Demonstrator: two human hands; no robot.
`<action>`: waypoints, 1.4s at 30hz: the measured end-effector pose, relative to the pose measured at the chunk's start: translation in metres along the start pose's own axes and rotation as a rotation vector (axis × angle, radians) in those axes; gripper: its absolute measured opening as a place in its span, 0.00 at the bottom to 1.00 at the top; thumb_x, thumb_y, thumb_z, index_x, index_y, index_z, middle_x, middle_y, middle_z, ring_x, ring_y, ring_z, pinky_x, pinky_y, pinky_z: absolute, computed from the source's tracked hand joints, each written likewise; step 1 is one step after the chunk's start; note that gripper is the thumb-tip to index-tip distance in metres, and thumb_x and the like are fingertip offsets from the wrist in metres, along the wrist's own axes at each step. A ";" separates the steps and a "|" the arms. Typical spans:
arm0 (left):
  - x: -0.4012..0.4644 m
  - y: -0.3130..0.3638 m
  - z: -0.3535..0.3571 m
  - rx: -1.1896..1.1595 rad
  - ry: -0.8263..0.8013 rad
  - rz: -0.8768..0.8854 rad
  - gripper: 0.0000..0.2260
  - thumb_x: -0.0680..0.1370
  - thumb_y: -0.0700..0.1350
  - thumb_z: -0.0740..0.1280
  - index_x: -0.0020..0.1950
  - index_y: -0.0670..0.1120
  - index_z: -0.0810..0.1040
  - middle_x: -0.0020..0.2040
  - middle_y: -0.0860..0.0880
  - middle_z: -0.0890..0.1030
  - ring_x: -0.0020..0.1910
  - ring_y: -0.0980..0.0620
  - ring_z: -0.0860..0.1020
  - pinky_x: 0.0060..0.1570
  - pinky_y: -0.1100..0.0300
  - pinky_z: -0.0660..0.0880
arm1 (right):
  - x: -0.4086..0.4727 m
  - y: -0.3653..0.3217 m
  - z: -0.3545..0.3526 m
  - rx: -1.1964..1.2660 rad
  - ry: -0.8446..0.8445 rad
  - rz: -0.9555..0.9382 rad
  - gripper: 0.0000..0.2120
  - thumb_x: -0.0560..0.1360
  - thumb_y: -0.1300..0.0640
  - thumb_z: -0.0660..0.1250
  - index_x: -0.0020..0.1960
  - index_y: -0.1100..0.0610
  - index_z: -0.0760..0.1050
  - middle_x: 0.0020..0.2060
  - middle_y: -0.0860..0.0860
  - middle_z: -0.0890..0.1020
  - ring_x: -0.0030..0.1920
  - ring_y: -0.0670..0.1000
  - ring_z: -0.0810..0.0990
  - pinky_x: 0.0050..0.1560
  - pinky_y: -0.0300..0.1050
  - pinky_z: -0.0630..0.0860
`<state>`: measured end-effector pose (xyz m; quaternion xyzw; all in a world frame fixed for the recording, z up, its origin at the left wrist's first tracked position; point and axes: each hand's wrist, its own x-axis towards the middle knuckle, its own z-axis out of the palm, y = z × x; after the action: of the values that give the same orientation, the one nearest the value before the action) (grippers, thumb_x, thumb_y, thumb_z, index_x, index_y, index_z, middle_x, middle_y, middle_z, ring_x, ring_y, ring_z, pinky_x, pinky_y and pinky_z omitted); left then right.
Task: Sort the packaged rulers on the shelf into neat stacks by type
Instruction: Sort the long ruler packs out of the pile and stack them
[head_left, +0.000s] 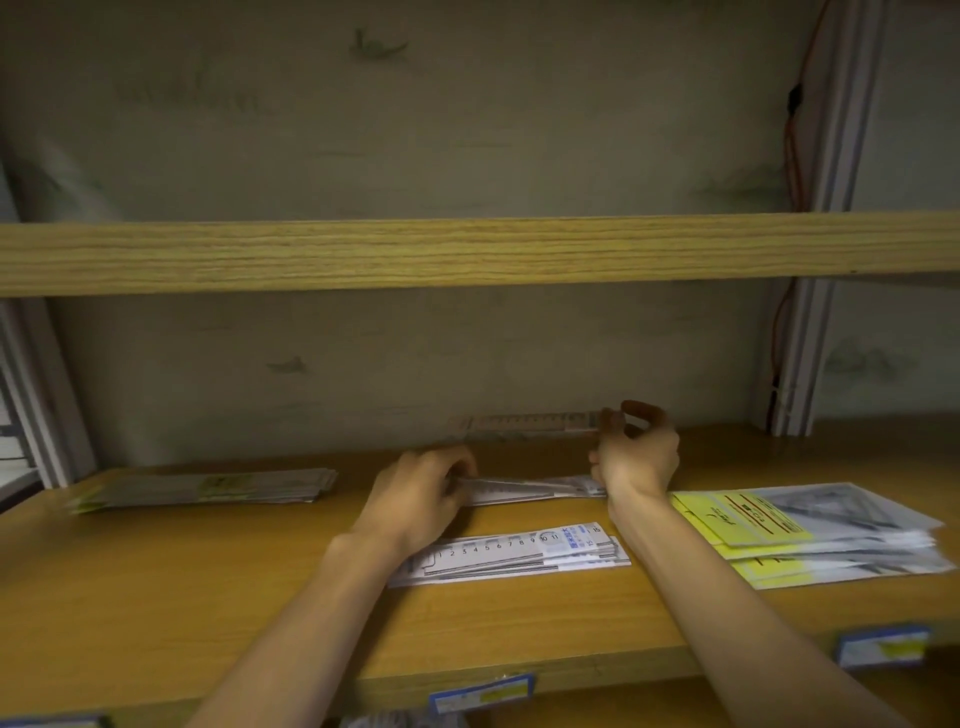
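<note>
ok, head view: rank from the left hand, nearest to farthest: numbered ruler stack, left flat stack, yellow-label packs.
From the left hand:
1. Numbered ruler stack, just below it, front centre.
2. Left flat stack, on the shelf's left side.
3. Yellow-label packs, far right, beyond the right forearm.

Stationery shop stockroom, wooden shelving, price labels on shelf edge, stacked packaged rulers
</note>
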<state>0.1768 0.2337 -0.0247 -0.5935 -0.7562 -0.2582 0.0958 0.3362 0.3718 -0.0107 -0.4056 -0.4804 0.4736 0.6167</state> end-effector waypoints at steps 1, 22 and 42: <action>-0.002 0.002 0.000 -0.025 0.036 -0.019 0.07 0.77 0.44 0.66 0.54 0.54 0.77 0.51 0.55 0.80 0.50 0.52 0.78 0.50 0.54 0.76 | -0.002 -0.001 0.000 -0.026 -0.004 -0.019 0.07 0.78 0.60 0.65 0.56 0.54 0.72 0.43 0.56 0.82 0.23 0.48 0.77 0.22 0.38 0.71; -0.054 -0.002 -0.021 -0.140 0.614 -0.111 0.09 0.73 0.37 0.70 0.51 0.46 0.78 0.48 0.49 0.81 0.49 0.48 0.79 0.51 0.47 0.76 | -0.048 -0.022 -0.042 -0.037 -0.107 -0.042 0.07 0.78 0.62 0.64 0.55 0.56 0.70 0.30 0.56 0.79 0.21 0.48 0.74 0.20 0.40 0.69; -0.059 0.000 -0.019 -0.090 0.588 -0.045 0.08 0.74 0.38 0.70 0.50 0.49 0.77 0.46 0.53 0.80 0.48 0.51 0.78 0.53 0.48 0.73 | -0.074 0.001 -0.053 -0.436 -0.280 -0.234 0.11 0.75 0.53 0.69 0.56 0.50 0.76 0.46 0.47 0.84 0.30 0.43 0.76 0.30 0.37 0.69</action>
<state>0.1901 0.1734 -0.0351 -0.4799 -0.6969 -0.4545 0.2784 0.3808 0.2977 -0.0376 -0.4014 -0.6949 0.3362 0.4930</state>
